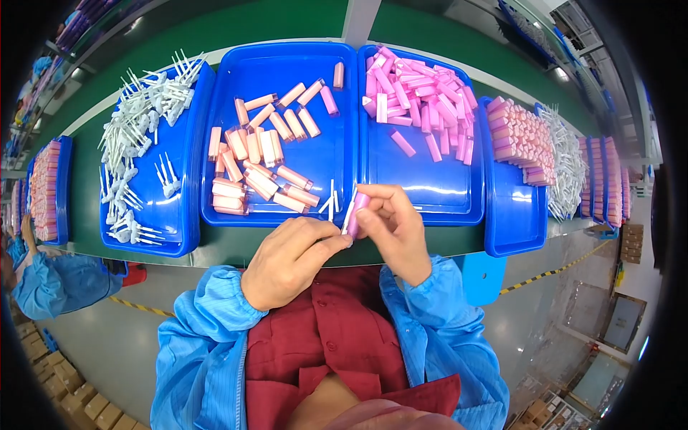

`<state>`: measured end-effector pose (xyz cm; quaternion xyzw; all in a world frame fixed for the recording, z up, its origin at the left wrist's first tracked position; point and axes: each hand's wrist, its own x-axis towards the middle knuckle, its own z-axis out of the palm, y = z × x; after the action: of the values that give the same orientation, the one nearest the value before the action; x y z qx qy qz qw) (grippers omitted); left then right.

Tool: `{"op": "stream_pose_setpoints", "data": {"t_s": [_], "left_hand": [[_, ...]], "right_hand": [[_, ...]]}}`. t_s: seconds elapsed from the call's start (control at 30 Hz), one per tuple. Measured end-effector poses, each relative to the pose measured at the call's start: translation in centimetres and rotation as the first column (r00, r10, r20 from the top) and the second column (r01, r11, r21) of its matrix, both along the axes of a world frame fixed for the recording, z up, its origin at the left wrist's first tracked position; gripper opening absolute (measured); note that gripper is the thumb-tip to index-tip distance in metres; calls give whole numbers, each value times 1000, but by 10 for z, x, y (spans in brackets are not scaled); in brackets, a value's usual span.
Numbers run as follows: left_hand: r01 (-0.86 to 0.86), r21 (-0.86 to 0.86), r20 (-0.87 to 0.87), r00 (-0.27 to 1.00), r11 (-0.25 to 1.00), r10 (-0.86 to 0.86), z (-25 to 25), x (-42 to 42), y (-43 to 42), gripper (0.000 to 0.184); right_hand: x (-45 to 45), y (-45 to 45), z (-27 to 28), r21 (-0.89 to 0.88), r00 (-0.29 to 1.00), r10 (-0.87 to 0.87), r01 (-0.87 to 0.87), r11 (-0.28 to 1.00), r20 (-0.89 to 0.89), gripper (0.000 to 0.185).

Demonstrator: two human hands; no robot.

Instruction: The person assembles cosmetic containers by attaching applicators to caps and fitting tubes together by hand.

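Observation:
My right hand (395, 231) has its thumb and fingers closed around the upper part of a small pink tube (356, 211), held at a slant above the front edges of the trays. From the other side, my left hand (292, 259) pinches the tube's lower end. A narrow white strip or stick (349, 213) runs along the tube's left side; I cannot tell whether it is separate. Just left of the tube, a few thin white sticks (331, 205) lie in the corner of a blue tray (279, 64) that holds peach-coloured tubes (261, 149) and one pink tube (329, 100).
Pink tubes (430, 97) are heaped in the blue tray (448, 193) at right. White stemmed parts (140, 118) fill much of the left tray (175, 215). Stacked peach tubes (519, 136) stand farther right. Another person's blue sleeve (43, 283) shows at far left; a blue stool (481, 278) stands below.

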<state>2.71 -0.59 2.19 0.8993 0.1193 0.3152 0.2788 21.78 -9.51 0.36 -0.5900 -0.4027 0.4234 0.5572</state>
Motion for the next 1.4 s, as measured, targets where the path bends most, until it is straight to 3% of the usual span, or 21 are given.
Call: {"op": "stream_pose_setpoints", "data": {"t_s": [0.07,0.1,0.13,0.2,0.3,0.4,0.43,0.47,0.5,0.53,0.57,0.67,0.83,0.93,1.13,1.23,1.4], "left_hand": [[-36,5,2,999,999,36,0,0,1,37],[-56,6,1,998,998,56,0,-1,0,38],[-60,9,-5,998,998,60,0,-2,-1,38],[-62,29,-10,998,998,62,0,-1,0,38],[-64,15,-22,998,998,64,3,-4,0,36],[-100,0,-7,995,995,100,1,-9,1,35],[-95,-21,-13,995,995,95,2,-12,1,34],[-91,-41,-15,996,995,90,3,-15,1,34],[-87,-63,-14,996,994,86,3,-16,1,34],[-58,-76,1,998,995,58,3,-16,0,34],[-32,-88,17,999,996,34,3,-16,-1,34],[16,-109,40,999,994,-12,8,-14,-3,31],[34,-141,64,998,989,-25,8,-9,-3,30],[6,-112,67,998,994,1,7,-11,-4,28],[31,-128,49,998,991,-25,6,-13,-3,31],[10,-122,55,998,993,-4,6,-14,-3,33],[9,-86,78,997,996,-3,0,-16,1,31]], "right_hand": [[23,9,2,-31,993,-8,12,999,115,27],[38,17,0,70,915,-101,80,994,391,26],[55,28,-3,186,755,-211,119,975,621,26],[85,51,-14,338,314,-317,-12,941,895,32],[87,58,-22,25,129,-28,29,999,991,40],[75,55,-14,-127,116,126,9,992,985,48],[69,50,-1,-95,270,106,-53,994,957,49],[67,49,0,-92,596,113,-66,994,795,48],[65,48,1,-88,842,114,-78,993,528,47],[62,48,6,-85,976,105,-90,992,192,46],[52,47,14,-59,998,27,-30,998,-56,43],[33,43,13,-37,894,-72,62,997,-441,44],[17,32,10,-33,907,-15,1,999,-420,43],[17,29,5,1,915,-46,50,999,-401,43],[22,24,-4,8,853,81,-89,996,-515,40],[14,27,-3,-8,852,9,-15,1000,-524,37],[8,25,-7,47,900,107,-96,994,-422,24]]}}
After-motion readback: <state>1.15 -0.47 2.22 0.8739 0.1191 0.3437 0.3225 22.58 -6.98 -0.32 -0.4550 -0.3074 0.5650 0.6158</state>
